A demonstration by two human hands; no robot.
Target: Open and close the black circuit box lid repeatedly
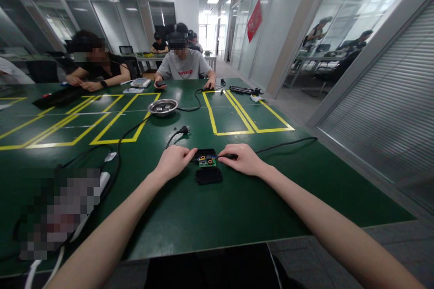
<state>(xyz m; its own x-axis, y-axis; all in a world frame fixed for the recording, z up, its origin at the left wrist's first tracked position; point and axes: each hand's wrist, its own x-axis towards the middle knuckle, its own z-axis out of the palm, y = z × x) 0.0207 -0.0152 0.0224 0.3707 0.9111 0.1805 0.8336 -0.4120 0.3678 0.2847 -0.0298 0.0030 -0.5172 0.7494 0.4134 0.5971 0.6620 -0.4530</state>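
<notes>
Circuit board [207, 161] exposed on green table [257, 216], not closed up yet — far case half [205, 151] at board's back edge, near case half [209, 176] just in front. Right hand [242, 158] right of board, pinching black cable end [232, 156]; left hand [172, 161] left of board — can't tell its grip.

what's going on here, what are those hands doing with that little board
The person's left hand is at the left end of a small green circuit board, while the right hand pinches a black cable at the other end. A black case piece lies just nearer the person. Beyond the left hand is a plug, and farther off a metal bowl holds small metal parts.
</notes>
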